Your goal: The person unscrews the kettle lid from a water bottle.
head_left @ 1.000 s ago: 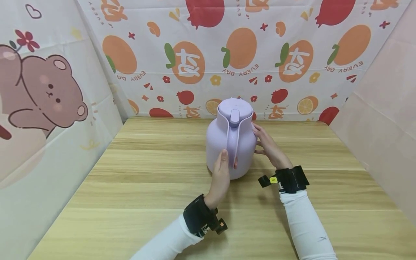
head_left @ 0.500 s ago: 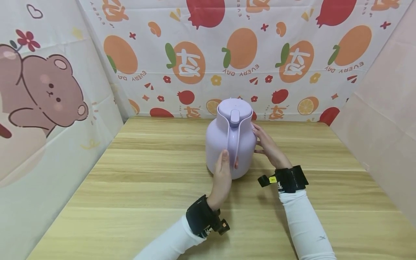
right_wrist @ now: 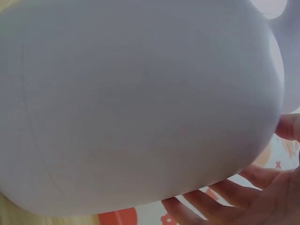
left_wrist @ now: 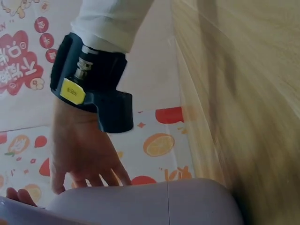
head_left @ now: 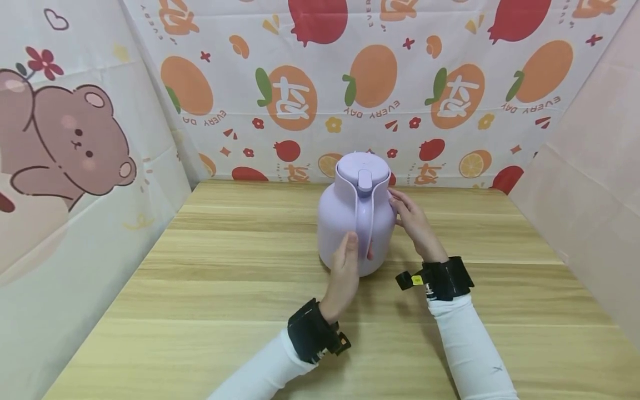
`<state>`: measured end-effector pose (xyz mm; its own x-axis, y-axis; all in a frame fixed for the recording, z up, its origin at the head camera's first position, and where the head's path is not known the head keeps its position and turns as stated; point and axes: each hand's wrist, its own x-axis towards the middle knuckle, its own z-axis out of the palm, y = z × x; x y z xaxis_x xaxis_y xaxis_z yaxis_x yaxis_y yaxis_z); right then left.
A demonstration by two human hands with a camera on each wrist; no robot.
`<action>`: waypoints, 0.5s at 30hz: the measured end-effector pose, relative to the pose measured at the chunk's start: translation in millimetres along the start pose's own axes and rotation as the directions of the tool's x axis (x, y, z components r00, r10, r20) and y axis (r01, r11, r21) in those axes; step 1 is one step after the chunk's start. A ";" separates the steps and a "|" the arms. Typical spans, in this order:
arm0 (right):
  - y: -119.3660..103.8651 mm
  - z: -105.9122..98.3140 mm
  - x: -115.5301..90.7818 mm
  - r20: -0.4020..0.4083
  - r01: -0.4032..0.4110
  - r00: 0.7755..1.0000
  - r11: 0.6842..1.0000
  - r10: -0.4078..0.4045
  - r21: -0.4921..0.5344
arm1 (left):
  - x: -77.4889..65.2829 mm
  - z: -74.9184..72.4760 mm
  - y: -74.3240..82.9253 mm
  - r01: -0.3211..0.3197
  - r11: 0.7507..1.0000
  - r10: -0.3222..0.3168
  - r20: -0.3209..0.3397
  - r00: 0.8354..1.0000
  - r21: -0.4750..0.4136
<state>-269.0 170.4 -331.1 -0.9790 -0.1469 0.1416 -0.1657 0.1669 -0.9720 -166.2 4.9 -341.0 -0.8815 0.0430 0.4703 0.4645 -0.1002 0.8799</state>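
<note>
1. i see a pale purple, round-bodied, plastic-looking jug [head_left: 332,228] upright on the wood-grain tabletop [head_left: 225,289].
2. on my feed, the left hand [head_left: 343,280] grips its purple handle [head_left: 365,218].
3. the right hand [head_left: 417,229], fingers spread, touches the jug's right side.

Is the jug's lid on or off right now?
On: in the head view, the lid covers the top of the jug, above the handle.

Evenly bright in the head view, with soft shadows on the table [head_left: 210,278]. Dimmer and hazier in both wrist views, with white glare beside the jug [right_wrist: 140,103] in the right one.
</note>
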 end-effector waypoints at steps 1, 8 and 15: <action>0.4 0.5 0.0 0.002 0.006 1.000 1.000 -0.006 0.000 | -0.6 1.0 4.1 -0.002 1.000 0.002 0.012 1.000 0.000; 5.3 1.9 1.2 0.010 0.033 0.999 0.999 -0.033 0.005 | -2.3 7.9 16.8 0.002 1.000 -0.002 0.022 1.000 -0.004; 11.6 3.6 3.3 0.033 0.070 0.997 0.998 -0.070 -0.006 | -2.7 11.1 13.2 0.020 1.000 -0.020 -0.003 1.000 -0.016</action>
<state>-273.7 168.3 -342.5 -0.9605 -0.1905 0.2027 -0.2344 0.1617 -0.9586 -156.8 14.5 -329.8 -0.8909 0.0424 0.4523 0.4453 -0.1155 0.8879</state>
